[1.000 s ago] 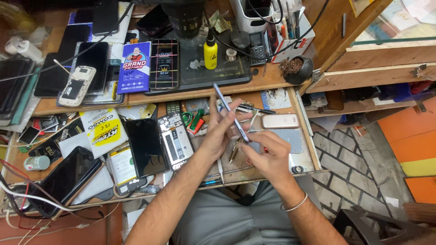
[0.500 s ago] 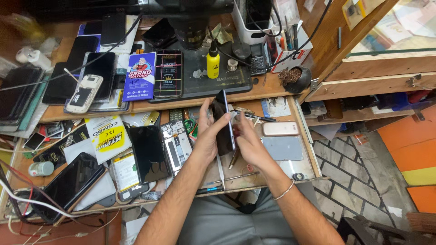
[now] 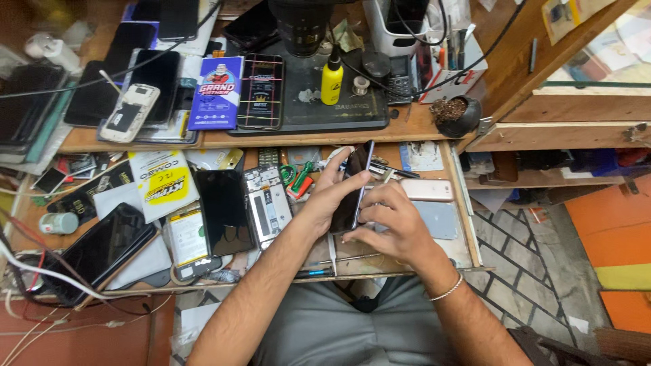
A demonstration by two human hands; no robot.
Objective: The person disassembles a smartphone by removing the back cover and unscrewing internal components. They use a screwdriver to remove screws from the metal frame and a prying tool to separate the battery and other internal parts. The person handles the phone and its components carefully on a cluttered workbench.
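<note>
Both hands closed around a dark phone (image 3: 354, 186), held on edge above the open drawer (image 3: 468, 230) of the desk (image 3: 420, 125). Left hand (image 3: 325, 200) gripping its back, right hand (image 3: 390, 227) pressing fingertips along the screen side.

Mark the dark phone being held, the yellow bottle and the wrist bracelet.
dark phone (image 3: 354, 193), head view, on its edge between both hands.
yellow bottle (image 3: 331, 83), head view, on its body.
wrist bracelet (image 3: 444, 293), head view, on the chain at the right wrist.
</note>
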